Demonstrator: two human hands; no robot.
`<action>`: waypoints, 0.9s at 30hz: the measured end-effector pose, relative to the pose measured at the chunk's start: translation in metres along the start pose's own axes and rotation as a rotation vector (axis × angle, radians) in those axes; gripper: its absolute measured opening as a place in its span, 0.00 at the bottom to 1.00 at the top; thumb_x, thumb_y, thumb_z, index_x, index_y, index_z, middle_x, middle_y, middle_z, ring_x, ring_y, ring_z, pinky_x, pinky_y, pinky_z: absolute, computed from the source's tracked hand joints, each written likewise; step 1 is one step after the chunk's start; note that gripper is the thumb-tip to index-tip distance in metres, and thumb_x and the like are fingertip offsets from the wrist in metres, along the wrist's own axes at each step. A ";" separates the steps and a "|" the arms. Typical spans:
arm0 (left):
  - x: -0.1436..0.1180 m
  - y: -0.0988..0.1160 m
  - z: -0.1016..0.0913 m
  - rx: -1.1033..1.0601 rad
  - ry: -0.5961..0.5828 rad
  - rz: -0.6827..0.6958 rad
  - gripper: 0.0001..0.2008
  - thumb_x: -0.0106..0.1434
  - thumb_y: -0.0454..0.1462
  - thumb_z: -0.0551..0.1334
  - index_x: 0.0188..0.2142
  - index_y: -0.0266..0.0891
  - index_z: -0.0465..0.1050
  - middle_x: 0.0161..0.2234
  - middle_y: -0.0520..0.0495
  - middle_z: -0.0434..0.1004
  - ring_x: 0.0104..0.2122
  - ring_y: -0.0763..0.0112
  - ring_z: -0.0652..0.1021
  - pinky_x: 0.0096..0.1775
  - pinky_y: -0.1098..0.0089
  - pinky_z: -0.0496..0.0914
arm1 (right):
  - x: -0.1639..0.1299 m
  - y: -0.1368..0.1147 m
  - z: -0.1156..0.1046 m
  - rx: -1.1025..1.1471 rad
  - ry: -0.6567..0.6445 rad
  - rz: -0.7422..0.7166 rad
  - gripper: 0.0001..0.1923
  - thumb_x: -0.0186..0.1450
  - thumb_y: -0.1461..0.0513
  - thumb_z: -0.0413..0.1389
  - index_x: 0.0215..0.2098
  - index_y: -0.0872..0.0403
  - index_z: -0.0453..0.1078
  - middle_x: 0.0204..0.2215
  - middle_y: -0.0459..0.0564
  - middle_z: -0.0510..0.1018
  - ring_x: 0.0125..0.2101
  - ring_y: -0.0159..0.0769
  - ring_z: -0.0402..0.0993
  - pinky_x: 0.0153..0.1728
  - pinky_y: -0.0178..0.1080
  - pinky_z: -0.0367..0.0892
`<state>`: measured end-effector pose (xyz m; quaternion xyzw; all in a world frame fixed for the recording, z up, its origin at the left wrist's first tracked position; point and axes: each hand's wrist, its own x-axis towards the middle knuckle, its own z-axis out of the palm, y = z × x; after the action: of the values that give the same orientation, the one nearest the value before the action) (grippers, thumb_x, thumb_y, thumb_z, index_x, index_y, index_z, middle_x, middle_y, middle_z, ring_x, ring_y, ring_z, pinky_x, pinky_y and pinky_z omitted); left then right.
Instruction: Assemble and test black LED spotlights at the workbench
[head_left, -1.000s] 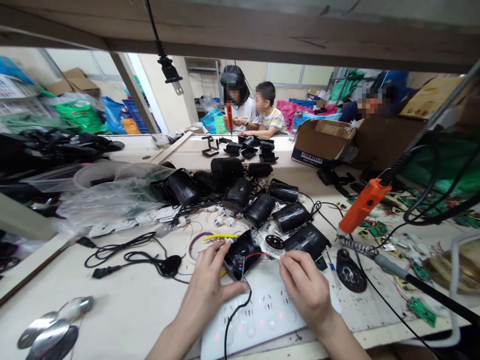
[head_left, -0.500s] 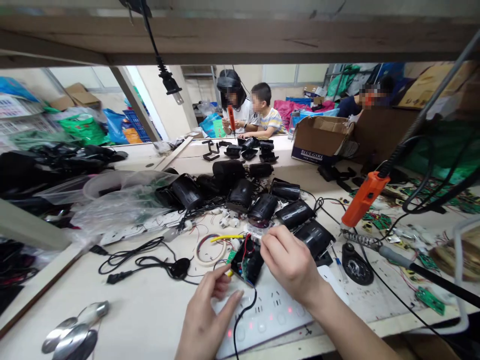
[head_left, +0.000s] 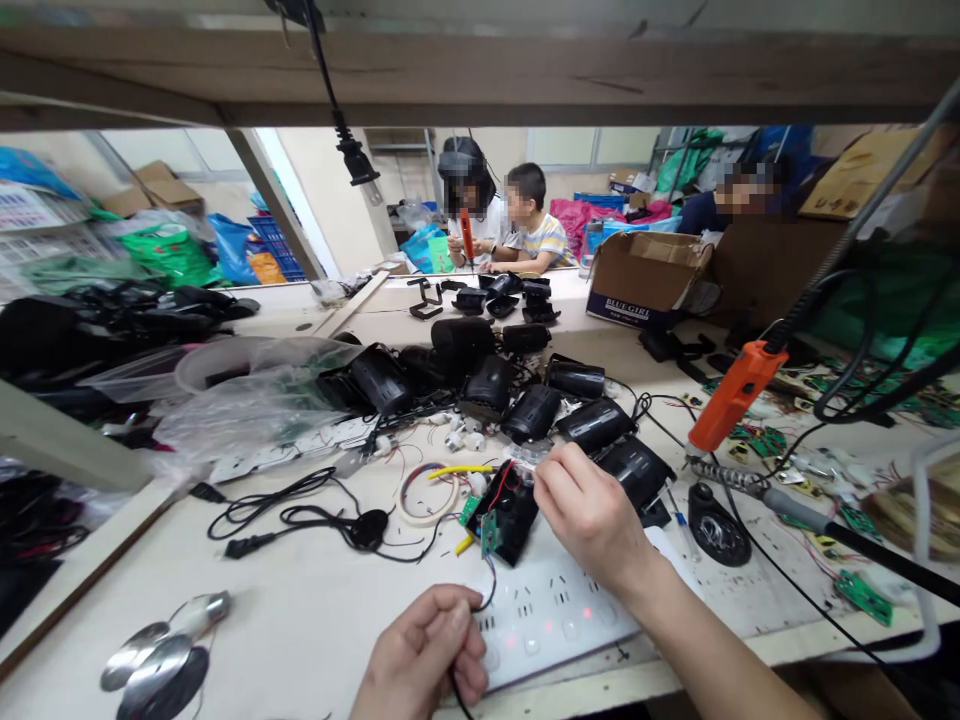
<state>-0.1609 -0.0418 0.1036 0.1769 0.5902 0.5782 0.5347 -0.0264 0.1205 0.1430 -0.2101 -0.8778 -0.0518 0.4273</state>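
Observation:
An open black device housing (head_left: 507, 516) with a green circuit board and red wires lies on the bench just beyond a white power strip (head_left: 555, 618). My right hand (head_left: 586, 512) rests against its right side, fingers pinched at a small clear part near the top. My left hand (head_left: 429, 658) is low at the front edge, fingers closed around the thin black cable (head_left: 487, 595) that runs up to the housing.
Several black housings (head_left: 531, 412) crowd the bench beyond. An orange electric screwdriver (head_left: 736, 396) hangs at right, above a soldering iron (head_left: 780, 505). Plastic bags (head_left: 240, 405) and a black cord (head_left: 300, 518) lie left, metal spoons (head_left: 154, 655) front left. People sit behind a cardboard box (head_left: 646, 280).
My left hand left the housing and drew back toward me, closing on the black cable. My right hand moved left from the loose round part onto the housing's right side.

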 end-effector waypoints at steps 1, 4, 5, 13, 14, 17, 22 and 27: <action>0.000 0.001 -0.003 -0.002 0.027 0.000 0.24 0.50 0.54 0.70 0.34 0.37 0.75 0.21 0.51 0.74 0.18 0.76 0.70 0.21 0.74 0.65 | -0.003 0.000 0.000 0.003 -0.005 0.003 0.12 0.69 0.72 0.48 0.31 0.57 0.69 0.27 0.50 0.70 0.29 0.34 0.70 0.33 0.35 0.71; -0.001 0.003 -0.009 0.014 0.094 0.011 0.24 0.50 0.55 0.69 0.34 0.36 0.75 0.22 0.51 0.74 0.15 0.79 0.65 0.18 0.76 0.61 | -0.012 -0.001 -0.001 0.019 -0.023 0.006 0.11 0.69 0.72 0.49 0.31 0.57 0.69 0.28 0.51 0.71 0.29 0.34 0.71 0.32 0.36 0.71; -0.002 0.004 -0.010 0.026 0.114 0.021 0.24 0.51 0.55 0.69 0.33 0.36 0.75 0.22 0.51 0.74 0.14 0.81 0.64 0.18 0.76 0.58 | -0.014 -0.002 -0.001 0.028 -0.025 0.008 0.11 0.69 0.72 0.49 0.31 0.57 0.69 0.28 0.51 0.71 0.29 0.34 0.72 0.32 0.36 0.71; -0.008 0.010 -0.021 0.071 0.102 0.017 0.23 0.52 0.54 0.68 0.30 0.35 0.74 0.21 0.52 0.74 0.13 0.88 0.53 0.18 0.79 0.49 | -0.024 -0.005 -0.004 0.107 -0.017 0.037 0.09 0.68 0.72 0.50 0.32 0.57 0.68 0.29 0.51 0.71 0.31 0.34 0.72 0.34 0.35 0.72; -0.008 0.010 -0.023 0.071 0.096 0.016 0.22 0.52 0.54 0.68 0.30 0.35 0.73 0.20 0.53 0.73 0.12 0.88 0.52 0.18 0.78 0.50 | -0.025 -0.005 -0.004 0.115 -0.014 0.039 0.09 0.68 0.72 0.50 0.32 0.57 0.68 0.29 0.50 0.71 0.31 0.34 0.72 0.34 0.35 0.72; -0.007 0.010 -0.026 0.084 0.104 -0.002 0.20 0.53 0.53 0.68 0.28 0.37 0.72 0.15 0.57 0.67 0.11 0.85 0.52 0.18 0.76 0.57 | -0.027 -0.005 -0.005 0.125 -0.010 0.041 0.09 0.68 0.72 0.51 0.33 0.57 0.68 0.29 0.51 0.71 0.32 0.34 0.72 0.35 0.36 0.71; -0.008 0.009 -0.028 0.079 0.091 -0.011 0.19 0.53 0.52 0.68 0.25 0.39 0.71 0.11 0.60 0.58 0.11 0.83 0.51 0.20 0.74 0.62 | -0.031 -0.005 -0.007 0.131 -0.010 0.041 0.08 0.68 0.73 0.51 0.33 0.57 0.67 0.30 0.51 0.71 0.32 0.35 0.72 0.35 0.36 0.71; -0.010 0.008 -0.029 0.071 0.078 -0.019 0.20 0.55 0.51 0.68 0.24 0.38 0.69 0.12 0.59 0.62 0.11 0.85 0.51 0.19 0.76 0.60 | -0.036 -0.004 -0.007 0.138 -0.025 0.062 0.09 0.68 0.72 0.50 0.32 0.56 0.67 0.29 0.50 0.70 0.31 0.34 0.71 0.34 0.36 0.70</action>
<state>-0.1843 -0.0623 0.1079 0.1675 0.6325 0.5582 0.5103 -0.0035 0.1029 0.1203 -0.2079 -0.8777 0.0249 0.4310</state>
